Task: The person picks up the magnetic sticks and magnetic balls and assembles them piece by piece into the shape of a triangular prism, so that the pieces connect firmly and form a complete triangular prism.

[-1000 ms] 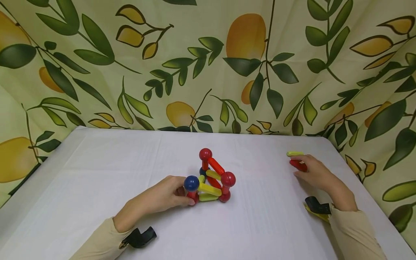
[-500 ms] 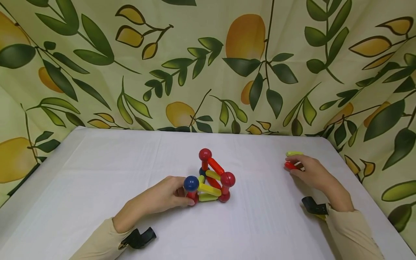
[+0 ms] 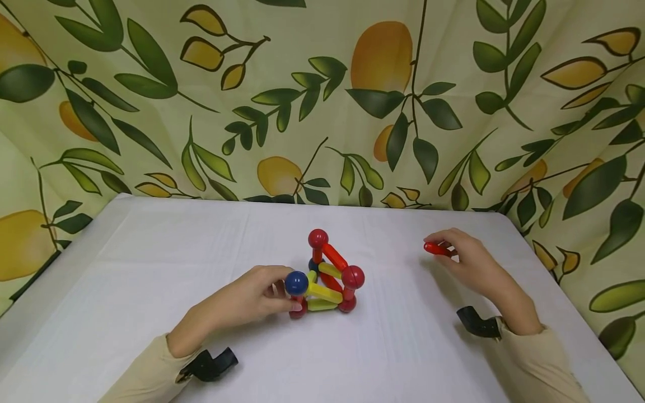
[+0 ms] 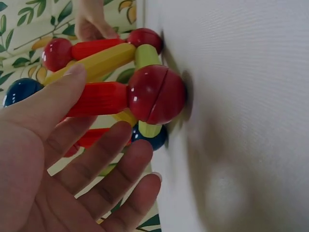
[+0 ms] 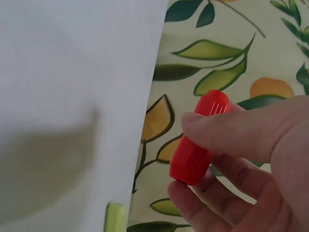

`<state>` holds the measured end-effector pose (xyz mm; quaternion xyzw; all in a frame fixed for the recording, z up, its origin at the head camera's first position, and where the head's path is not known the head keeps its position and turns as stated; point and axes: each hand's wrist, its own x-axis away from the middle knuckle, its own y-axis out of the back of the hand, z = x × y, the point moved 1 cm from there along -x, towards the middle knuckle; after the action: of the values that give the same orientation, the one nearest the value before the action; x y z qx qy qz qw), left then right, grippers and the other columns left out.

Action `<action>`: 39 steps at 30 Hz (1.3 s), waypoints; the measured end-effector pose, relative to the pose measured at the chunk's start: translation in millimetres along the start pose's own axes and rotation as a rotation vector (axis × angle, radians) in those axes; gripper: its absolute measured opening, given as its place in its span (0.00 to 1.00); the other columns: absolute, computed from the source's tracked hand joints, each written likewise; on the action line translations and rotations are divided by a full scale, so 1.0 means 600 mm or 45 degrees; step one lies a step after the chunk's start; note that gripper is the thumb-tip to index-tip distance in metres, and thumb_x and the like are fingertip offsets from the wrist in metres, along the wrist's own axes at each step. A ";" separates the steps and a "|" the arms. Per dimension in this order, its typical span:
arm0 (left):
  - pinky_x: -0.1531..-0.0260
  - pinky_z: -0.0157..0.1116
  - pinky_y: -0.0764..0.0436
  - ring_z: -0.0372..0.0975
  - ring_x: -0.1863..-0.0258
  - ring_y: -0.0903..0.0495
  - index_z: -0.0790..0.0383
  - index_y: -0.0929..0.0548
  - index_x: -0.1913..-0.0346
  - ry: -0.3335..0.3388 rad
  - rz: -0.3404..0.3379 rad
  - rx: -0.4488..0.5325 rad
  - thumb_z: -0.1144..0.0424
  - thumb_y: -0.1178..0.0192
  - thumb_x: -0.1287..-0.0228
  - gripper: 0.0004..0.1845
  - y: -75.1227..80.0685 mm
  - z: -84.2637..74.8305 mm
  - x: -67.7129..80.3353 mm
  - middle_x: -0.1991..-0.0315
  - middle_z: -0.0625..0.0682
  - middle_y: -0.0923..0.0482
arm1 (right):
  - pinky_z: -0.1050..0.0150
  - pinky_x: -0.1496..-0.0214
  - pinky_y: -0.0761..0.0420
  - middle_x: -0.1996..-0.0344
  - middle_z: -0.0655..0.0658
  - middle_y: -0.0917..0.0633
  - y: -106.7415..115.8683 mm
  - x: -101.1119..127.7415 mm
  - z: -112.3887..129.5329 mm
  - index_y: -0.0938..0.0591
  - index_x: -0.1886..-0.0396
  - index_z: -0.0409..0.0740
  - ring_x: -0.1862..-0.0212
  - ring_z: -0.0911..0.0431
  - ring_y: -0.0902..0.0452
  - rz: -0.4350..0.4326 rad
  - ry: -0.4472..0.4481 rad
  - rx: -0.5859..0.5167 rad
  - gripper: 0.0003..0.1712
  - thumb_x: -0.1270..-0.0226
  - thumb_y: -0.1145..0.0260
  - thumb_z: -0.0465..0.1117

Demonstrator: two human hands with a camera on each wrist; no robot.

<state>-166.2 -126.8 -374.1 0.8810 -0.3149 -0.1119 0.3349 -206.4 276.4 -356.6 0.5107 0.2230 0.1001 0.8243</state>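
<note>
A toy frame of coloured rods and balls stands mid-table, with a yellow rod [image 3: 325, 293] along its near side. At its left corner a red upright rod [image 4: 104, 99] joins a blue ball [image 3: 297, 283] on top to a red ball [image 4: 157, 94] below. My left hand [image 3: 247, 296] holds that corner, thumb on the red upright and fingers curled behind it. Off to the right, my right hand [image 3: 476, 263] pinches a loose red rod [image 5: 200, 140] between thumb and fingers, above the table. No ball is on the loose rod's visible ends.
White cloth covers the table [image 3: 393, 347]. A fruit-patterned curtain [image 3: 322, 112] hangs behind and at the sides. In the right wrist view a yellow-green rod [image 5: 115, 217] lies near the table's edge; the right hand hides it in the head view.
My right hand has lifted the red rod off the table and carried it left, away from the yellow-green rod. The left hand and the frame have hardly moved.
</note>
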 end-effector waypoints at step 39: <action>0.64 0.29 0.22 0.34 0.66 0.24 0.50 0.18 0.57 0.029 0.057 -0.050 0.58 0.30 0.39 0.09 -0.016 0.008 -0.005 0.67 0.39 0.21 | 0.72 0.59 0.20 0.59 0.54 0.13 -0.006 -0.010 0.140 0.14 0.52 0.50 0.60 0.65 0.23 -0.169 0.253 -0.223 0.23 0.48 0.23 0.30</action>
<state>-165.9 -122.0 -384.1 0.8683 -0.3285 -0.1005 0.3579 -172.5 205.2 -326.4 0.4086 0.3271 0.1144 0.8444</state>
